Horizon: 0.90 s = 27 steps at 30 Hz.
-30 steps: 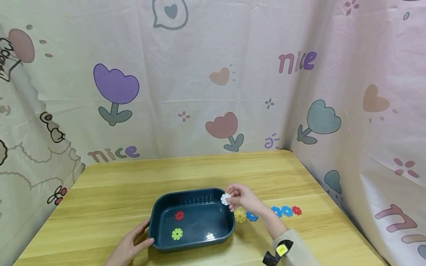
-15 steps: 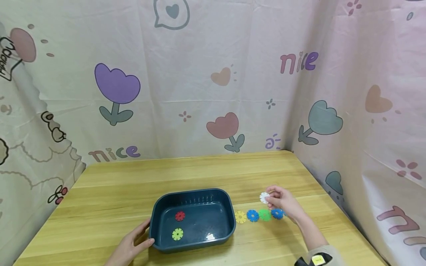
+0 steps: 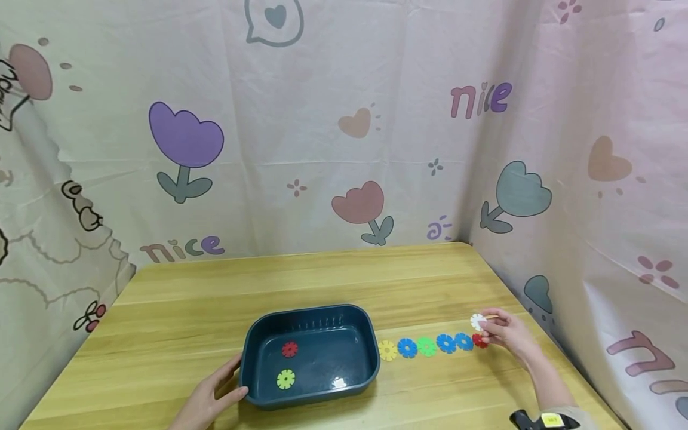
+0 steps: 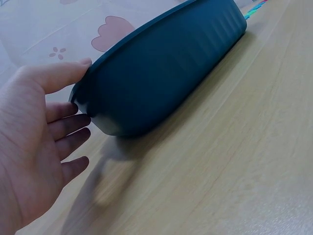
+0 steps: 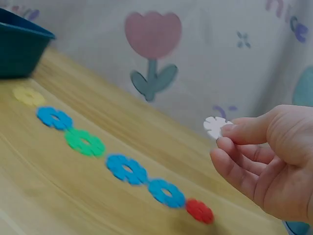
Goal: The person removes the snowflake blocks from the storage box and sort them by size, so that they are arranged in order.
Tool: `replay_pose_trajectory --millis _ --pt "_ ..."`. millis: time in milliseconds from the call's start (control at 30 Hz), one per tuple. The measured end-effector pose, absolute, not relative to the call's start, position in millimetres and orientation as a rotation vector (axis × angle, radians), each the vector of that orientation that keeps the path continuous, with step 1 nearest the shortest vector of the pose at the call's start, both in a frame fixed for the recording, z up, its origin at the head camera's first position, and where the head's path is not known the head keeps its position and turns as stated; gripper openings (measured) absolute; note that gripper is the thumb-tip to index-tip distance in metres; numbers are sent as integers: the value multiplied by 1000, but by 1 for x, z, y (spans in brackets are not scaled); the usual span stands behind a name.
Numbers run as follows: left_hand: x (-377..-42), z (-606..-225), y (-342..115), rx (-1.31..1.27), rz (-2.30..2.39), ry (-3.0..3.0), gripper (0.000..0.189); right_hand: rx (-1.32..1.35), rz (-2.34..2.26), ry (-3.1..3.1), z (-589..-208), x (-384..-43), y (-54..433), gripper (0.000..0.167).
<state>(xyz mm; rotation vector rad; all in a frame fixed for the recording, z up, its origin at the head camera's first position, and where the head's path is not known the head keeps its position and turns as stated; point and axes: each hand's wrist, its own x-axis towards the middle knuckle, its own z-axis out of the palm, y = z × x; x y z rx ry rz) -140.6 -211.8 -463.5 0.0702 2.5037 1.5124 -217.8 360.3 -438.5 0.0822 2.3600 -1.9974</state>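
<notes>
My right hand pinches a white, notched snowflake disc between thumb and fingertips. It is raised over the right end of a row of discs; in the right wrist view the white disc is well above the wood. The red disc ending that row is partly covered by the hand. My left hand rests at the near left corner of a dark teal basin. Its thumb touches the rim and its loosely extended fingers lie along the outer wall. Inside the basin are a red disc and a yellow-green disc.
From the basin's right side the row runs across the wooden table: a yellow disc, a blue disc, a green disc, then two more blue ones before the red. A printed curtain stands behind and beside the table.
My right hand has carried the white disc rightward from the basin's right rim, along the row to its red end. The left hand and the basin have stayed in place.
</notes>
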Motion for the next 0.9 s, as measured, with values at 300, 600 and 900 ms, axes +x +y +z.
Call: replay_pose_trajectory --millis 300,600,900 --pt "-140 -461 -210 53 1520 2500 69 223 -1961 2418 -454 -216 390 35" --pt "-139 -465 -212 72 1528 2497 67 395 -1563 2648 -468 -219 402 33" --pt "-140 -465 -212 62 1535 2485 67 417 -1417 2735 -473 -221 402 35"
